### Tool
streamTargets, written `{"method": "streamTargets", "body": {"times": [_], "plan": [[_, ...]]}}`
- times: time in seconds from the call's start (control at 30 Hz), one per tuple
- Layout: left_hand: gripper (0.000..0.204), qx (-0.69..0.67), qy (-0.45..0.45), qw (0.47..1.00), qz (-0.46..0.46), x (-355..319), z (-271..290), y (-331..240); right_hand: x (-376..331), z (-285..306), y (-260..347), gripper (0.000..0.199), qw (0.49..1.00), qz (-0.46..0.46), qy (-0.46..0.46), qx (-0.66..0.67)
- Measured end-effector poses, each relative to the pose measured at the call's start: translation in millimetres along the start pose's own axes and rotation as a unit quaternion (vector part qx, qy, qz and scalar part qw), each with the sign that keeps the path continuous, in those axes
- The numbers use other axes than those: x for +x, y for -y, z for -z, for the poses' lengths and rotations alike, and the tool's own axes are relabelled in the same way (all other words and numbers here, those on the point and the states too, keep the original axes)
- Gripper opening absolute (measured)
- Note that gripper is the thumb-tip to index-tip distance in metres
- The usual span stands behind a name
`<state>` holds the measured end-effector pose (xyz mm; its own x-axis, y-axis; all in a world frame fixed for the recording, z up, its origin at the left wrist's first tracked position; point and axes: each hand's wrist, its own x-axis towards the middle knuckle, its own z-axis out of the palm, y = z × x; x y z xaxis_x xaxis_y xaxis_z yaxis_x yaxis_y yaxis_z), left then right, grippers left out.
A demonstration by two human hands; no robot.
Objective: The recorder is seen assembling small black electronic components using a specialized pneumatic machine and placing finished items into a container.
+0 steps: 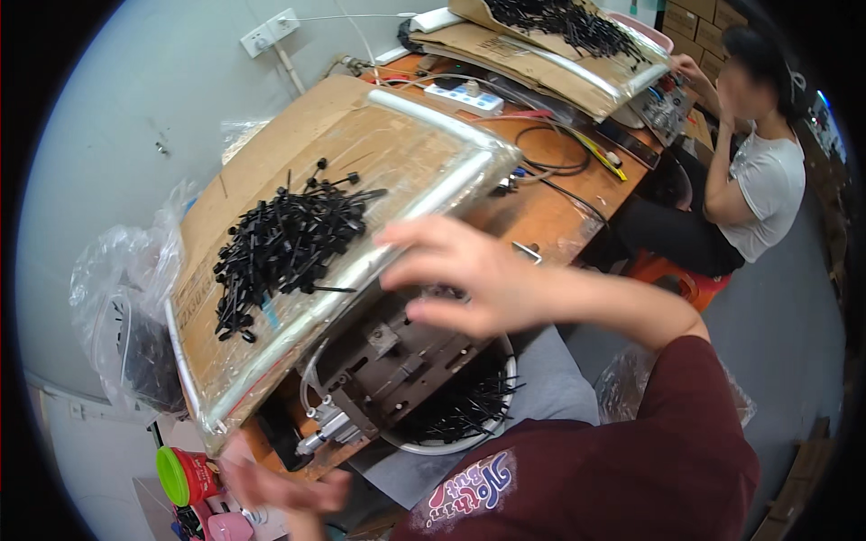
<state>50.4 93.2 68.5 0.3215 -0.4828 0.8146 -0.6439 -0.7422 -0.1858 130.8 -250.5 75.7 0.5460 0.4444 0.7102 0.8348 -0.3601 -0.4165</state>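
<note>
My right hand point(469, 275) is raised over a dark metal fixture point(397, 352), its fingers spread and no object seen in them. At the lower left, my left hand point(284, 487) hangs by the near corner of a tilted cardboard tray, blurred, with fingers apart and nothing visible in it. On this tray point(298, 117), edged with white tubes and clear tape, lies a heap of thin black plastic pieces with small heads point(289, 234). A metal cylinder with air tubes point(329, 428) is fixed to the fixture. Below it, a white-rimmed container point(442, 448) holds more black pieces point(465, 406).
Across the orange-brown table point(559, 212) run dark cables and a power strip point(465, 97). A second cardboard tray point(487, 54) with black pieces stands at the back. A co-worker point(758, 171) sits at right. A clear bag point(131, 307) and green-rimmed tub point(185, 476) are at left.
</note>
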Motion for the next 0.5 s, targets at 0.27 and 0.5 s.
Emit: {"method": "streamTargets", "body": {"times": [0.27, 0.5], "plan": [[0.042, -0.212, 0.377, 0.88, 0.195, -161.2, -50.2, -159.1, -164.7, -53.2, 50.3, 0.013, 0.993, -0.102, -0.005, 0.057], [0.034, -0.164, 0.456, 0.852, 0.2, -214.0, -96.6, -184.8, -257.9, -103.9, 57.4, 0.01, 0.977, -0.181, 0.087, 0.068]]}}
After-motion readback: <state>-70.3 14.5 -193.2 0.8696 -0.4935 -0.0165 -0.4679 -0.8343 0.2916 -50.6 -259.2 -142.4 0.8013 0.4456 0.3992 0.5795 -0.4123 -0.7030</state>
